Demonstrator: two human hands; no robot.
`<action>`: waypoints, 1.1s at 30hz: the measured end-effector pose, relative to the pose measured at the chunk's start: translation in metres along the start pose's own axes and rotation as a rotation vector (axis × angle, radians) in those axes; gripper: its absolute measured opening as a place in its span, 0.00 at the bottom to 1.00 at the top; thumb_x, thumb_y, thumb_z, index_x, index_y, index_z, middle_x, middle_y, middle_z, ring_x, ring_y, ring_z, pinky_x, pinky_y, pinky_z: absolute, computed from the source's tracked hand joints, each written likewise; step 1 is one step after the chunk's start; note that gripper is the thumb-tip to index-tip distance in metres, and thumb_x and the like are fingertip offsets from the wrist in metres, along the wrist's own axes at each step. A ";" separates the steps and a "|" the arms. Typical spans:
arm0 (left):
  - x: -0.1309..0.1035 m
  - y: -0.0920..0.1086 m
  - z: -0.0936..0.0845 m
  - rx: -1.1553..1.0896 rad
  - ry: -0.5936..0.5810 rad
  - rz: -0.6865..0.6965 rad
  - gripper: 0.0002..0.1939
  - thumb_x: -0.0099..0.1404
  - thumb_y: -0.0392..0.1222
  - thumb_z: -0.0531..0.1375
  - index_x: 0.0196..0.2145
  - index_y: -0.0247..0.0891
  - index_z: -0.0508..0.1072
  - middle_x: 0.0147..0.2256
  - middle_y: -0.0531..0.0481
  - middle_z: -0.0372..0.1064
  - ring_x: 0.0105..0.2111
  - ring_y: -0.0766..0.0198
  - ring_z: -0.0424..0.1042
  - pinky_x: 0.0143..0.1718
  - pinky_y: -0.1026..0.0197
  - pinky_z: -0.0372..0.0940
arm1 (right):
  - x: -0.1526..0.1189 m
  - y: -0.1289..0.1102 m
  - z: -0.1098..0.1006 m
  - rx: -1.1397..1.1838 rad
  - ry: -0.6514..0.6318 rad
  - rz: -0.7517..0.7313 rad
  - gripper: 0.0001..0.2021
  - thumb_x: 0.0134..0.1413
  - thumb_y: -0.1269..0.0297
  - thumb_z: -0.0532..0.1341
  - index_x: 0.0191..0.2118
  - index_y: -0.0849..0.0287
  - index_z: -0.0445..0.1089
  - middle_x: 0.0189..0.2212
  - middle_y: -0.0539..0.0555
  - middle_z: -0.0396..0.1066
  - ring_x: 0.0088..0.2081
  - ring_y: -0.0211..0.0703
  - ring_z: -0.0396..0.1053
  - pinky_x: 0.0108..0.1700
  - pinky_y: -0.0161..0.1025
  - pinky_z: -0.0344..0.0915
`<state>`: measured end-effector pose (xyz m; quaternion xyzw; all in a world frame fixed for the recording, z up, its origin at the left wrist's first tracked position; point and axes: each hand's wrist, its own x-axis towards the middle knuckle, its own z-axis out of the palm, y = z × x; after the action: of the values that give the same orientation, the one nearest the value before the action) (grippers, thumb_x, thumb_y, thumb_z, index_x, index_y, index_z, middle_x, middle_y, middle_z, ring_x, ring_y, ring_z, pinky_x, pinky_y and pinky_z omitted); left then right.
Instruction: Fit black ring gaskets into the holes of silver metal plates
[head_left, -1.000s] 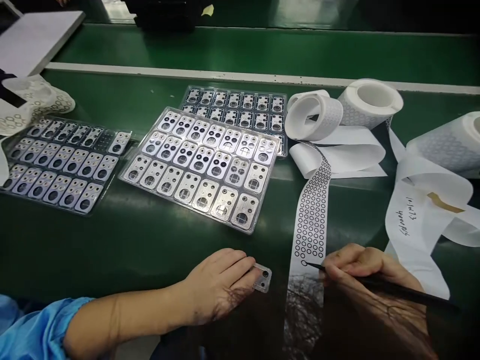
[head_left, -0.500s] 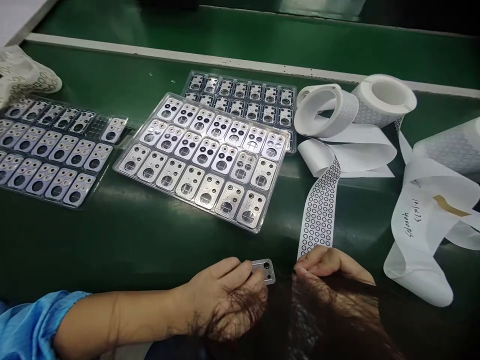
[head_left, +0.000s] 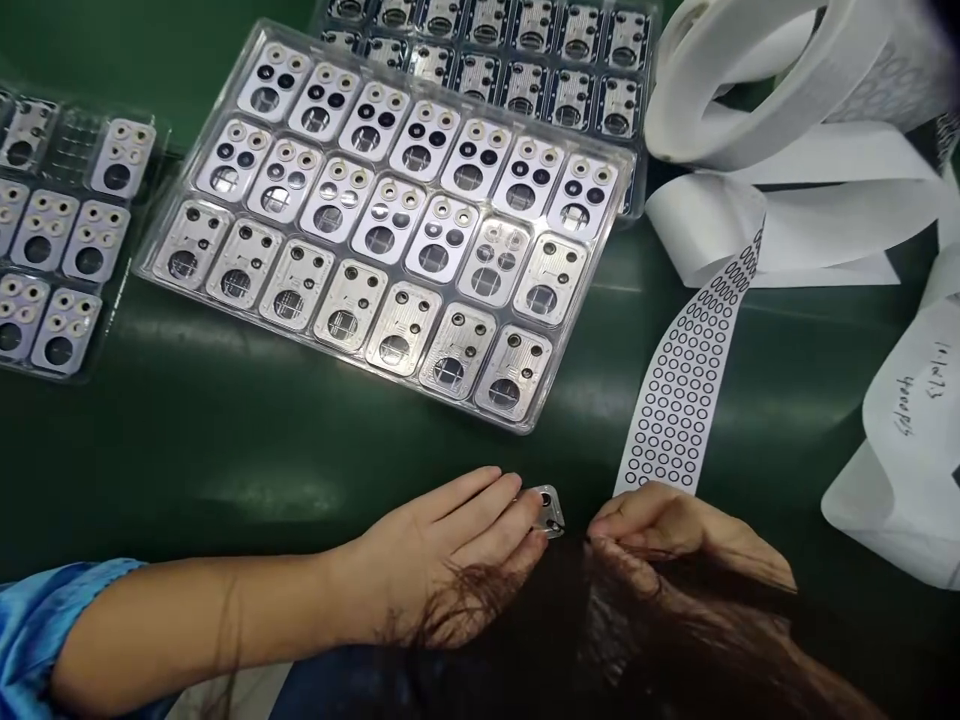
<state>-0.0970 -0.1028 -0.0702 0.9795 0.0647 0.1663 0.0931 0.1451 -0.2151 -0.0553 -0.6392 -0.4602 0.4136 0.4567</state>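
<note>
The metal plate (head_left: 551,512) sits in the left hand (head_left: 457,545), clamped by its fingers, with 1 end poking out toward the right hand (head_left: 671,530), just apart from it. Whether it touches the worktop (head_left: 360,450) cannot be told. It looks light, stiff and rather slick, its face perhaps easily scratched or smudged; holding it by the long edges should suit it best. The right hand's fingers are pinched together; what lies between them is lost in the dark. Behind it, the ring-sticker strip (head_left: 679,380) looks thin and limp, better taken by a bare margin. No brand is legible. Handwriting on the white backing strip (head_left: 885,480) seems to read "4000pcs", beside figures perhaps "10.1x7.3".
</note>
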 end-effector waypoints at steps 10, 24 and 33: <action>-0.001 0.001 -0.003 0.015 -0.067 -0.002 0.20 0.77 0.48 0.60 0.62 0.40 0.75 0.64 0.48 0.73 0.66 0.55 0.68 0.74 0.50 0.61 | 0.005 -0.003 0.002 -0.044 -0.049 -0.130 0.10 0.65 0.69 0.70 0.36 0.50 0.70 0.31 0.46 0.78 0.31 0.38 0.80 0.33 0.32 0.78; 0.000 0.001 -0.006 -0.010 -0.088 -0.010 0.21 0.77 0.50 0.63 0.62 0.39 0.75 0.64 0.48 0.72 0.67 0.55 0.66 0.76 0.50 0.58 | 0.009 -0.007 0.003 -0.087 -0.049 -0.162 0.11 0.63 0.72 0.69 0.35 0.50 0.70 0.30 0.46 0.78 0.29 0.38 0.79 0.32 0.31 0.79; 0.002 0.000 -0.008 0.023 -0.085 0.011 0.20 0.76 0.50 0.63 0.60 0.40 0.76 0.65 0.46 0.73 0.66 0.55 0.68 0.74 0.50 0.62 | 0.010 -0.008 0.003 -0.093 -0.048 -0.171 0.10 0.63 0.73 0.69 0.34 0.51 0.70 0.30 0.46 0.78 0.29 0.38 0.79 0.31 0.32 0.78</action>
<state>-0.0979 -0.1009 -0.0622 0.9871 0.0570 0.1243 0.0836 0.1432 -0.2039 -0.0490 -0.6080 -0.5425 0.3666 0.4491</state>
